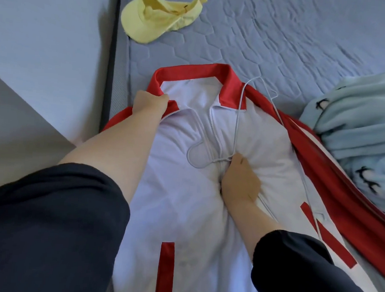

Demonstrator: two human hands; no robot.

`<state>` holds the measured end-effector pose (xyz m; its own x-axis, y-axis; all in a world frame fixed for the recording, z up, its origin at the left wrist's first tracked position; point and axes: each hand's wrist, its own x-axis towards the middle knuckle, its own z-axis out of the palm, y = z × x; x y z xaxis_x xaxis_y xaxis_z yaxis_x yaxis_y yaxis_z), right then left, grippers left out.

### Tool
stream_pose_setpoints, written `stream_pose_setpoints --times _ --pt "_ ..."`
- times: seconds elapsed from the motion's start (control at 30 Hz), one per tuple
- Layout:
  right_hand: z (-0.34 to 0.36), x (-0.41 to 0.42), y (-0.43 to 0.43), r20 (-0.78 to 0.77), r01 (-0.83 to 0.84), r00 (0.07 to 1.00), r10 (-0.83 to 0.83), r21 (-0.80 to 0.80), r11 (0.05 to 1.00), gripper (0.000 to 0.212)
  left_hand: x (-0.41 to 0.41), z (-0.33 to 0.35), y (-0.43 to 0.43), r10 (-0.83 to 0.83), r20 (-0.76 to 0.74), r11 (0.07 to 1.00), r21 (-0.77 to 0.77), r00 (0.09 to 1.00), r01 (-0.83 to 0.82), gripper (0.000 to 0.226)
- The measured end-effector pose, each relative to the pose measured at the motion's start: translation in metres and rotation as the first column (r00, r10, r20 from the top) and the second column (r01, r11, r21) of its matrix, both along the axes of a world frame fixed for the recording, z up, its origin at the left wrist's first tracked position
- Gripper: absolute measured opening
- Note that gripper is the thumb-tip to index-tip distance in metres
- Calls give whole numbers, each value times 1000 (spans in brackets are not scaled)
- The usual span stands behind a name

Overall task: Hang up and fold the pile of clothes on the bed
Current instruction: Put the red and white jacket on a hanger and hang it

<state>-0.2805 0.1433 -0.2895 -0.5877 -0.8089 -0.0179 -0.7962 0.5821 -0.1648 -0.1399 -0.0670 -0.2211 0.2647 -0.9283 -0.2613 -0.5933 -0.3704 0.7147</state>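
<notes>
Lying face-up on the bed (283, 38), the jacket (184, 190) is pointing its red collar (191, 71) away from the person. The left hand (150, 103) is pinching the collar's left end. Below the collar, at the zipper, the right hand (241, 180) is curling round the neck of the hanger (236, 126), whose long bar is slanting from the collar's right end toward the person, so it probably needs turning crosswise.
</notes>
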Motion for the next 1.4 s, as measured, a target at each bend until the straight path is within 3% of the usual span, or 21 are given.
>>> stream_pose_setpoints --times 0.2,0.27,0.37,0.47,0.53,0.7,0.8,0.93,1.0,1.1,1.2,1.3,1.4 --pt "2 2 0 22 1 1000 -1 -6 1000 29 10 5 -3 78 -132 991 117 988 -62 49" --pt "2 2 0 13 -1 1000 1 4 1000 29 11 3 -3 52 -87 994 101 995 -43 45" --pt "1 1 -1 15 1 1000 -1 11 1000 28 9 4 0 -25 -3 997 76 1000 25 63" --pt "0 1 -2 14 1 1000 -1 14 1000 28 9 8 -5 -81 -74 985 146 994 91 85" --pt "-1 1 -2 9 7 1000 -7 11 1000 29 12 8 -7 -87 -98 981 167 991 103 77" --pt "-4 -1 -5 2 -6 1000 6 7 1000 30 11 3 3 -20 49 997 78 999 16 47" --pt "-2 0 -5 18 -11 1000 11 -2 1000 28 14 6 23 -7 -27 999 31 1000 8 38" --pt "15 -1 1 59 -59 997 58 22 998 26 34 6 67 7 -305 998 66 952 14 28" --pt "27 -6 10 66 -126 990 125 14 992 18 49 8 90 -52 -295 998 16 954 59 29" --pt "53 -9 31 109 -159 980 167 -76 984 17 68 14 122 -23 -230 997 -79 973 4 25" --pt "78 -10 52 135 -166 971 196 -201 965 20 81 18 149 39 -404 998 -32 914 -57 19" --pt "108 -13 71 74 -128 982 176 -430 894 14 92 16 179 84 -574 996 22 814 -87 20" --pt "141 -13 85 29 -98 989 146 -611 785 18 93 24 203 122 -616 990 15 778 -143 22"
